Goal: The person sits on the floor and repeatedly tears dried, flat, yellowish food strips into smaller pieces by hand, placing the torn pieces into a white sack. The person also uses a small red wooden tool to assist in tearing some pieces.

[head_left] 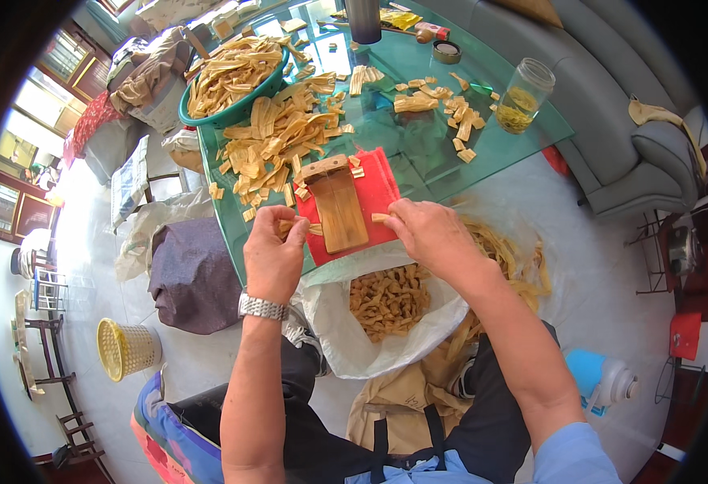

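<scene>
At the near edge of the glass bench [523,105], a wooden cutting jig [338,206] lies on a red cloth [380,187], long axis pointing away from the person. The left hand [273,252] pinches pale strips [289,227] just left of it; the right hand [428,230] pinches a small strip piece [379,218] at its right side, about equally near.

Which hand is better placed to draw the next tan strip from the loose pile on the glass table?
Probably the left hand. It sits on the pile's side of the wooden block, closer to the loose strips. The right hand is across the red cloth, pinching a small piece at its edge.
</scene>
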The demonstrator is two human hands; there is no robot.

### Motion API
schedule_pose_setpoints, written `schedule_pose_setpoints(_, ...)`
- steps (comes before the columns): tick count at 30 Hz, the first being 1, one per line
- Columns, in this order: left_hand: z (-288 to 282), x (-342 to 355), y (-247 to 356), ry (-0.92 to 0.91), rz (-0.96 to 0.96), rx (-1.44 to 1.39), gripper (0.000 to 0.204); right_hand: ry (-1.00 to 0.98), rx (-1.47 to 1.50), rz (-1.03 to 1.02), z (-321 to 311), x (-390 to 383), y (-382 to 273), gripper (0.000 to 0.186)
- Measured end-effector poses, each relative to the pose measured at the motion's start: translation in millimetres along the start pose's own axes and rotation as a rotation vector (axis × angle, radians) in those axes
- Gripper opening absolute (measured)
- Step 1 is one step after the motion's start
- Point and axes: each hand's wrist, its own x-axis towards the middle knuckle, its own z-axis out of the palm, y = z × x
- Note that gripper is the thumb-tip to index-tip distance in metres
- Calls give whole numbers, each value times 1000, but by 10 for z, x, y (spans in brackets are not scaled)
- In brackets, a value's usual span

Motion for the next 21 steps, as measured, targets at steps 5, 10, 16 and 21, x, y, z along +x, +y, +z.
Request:
schedule_pose_setpoints(5, -146, -214, 294, -403, -131, -315, 26, -334, 276, 46, -335, -214, -191, 34)
schedule_pose_setpoints(10, -174, -319, 371, -347, -53, -193, 28, -185, 309, 114, -438, -374, 69, 40)
schedule_pose_setpoints(16, -264, -368, 338, -417, -109, -204, 30, -298, 190, 197, -687, -724, 216, 38)
schedule_pose_setpoints(21, -345, -323, 228, -378, -152, -180, 28, -492, 72, 298, -921, -996, 464, 37)
